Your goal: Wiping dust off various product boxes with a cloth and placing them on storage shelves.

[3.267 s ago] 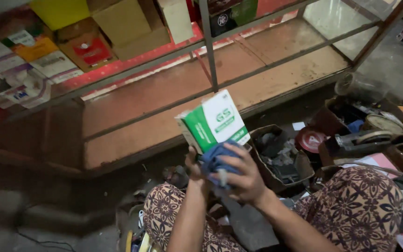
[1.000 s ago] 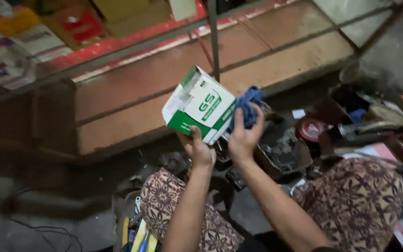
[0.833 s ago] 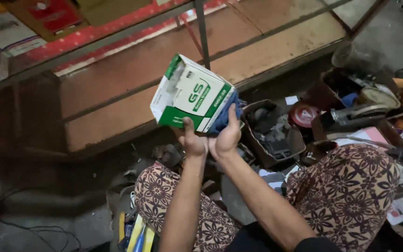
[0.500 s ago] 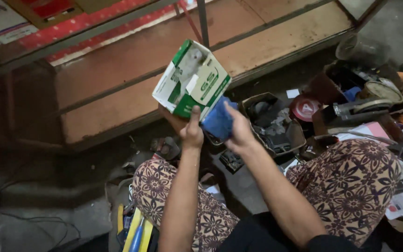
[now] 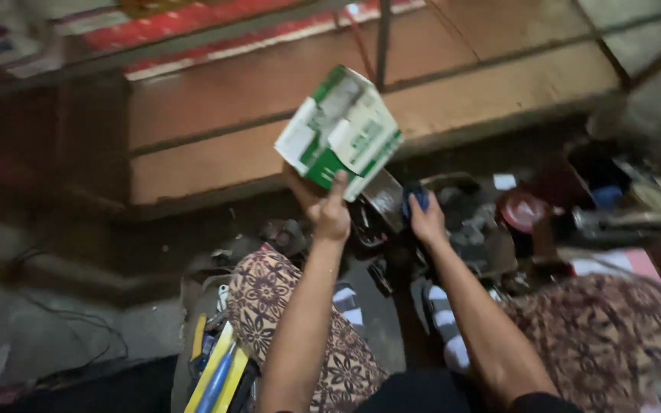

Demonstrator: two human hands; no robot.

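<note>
Cardboard, white and green: the small box [image 5: 340, 128] sits tilted above my left hand [image 5: 324, 205], clamped on its lower corner. My right hand [image 5: 425, 220], lower and to the right over the parts tray [image 5: 474, 229], closes on a blue cloth [image 5: 416, 199].

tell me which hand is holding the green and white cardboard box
The left hand holds the green and white cardboard box raised; the right hand is lower, gripping a blue cloth instead.
</note>
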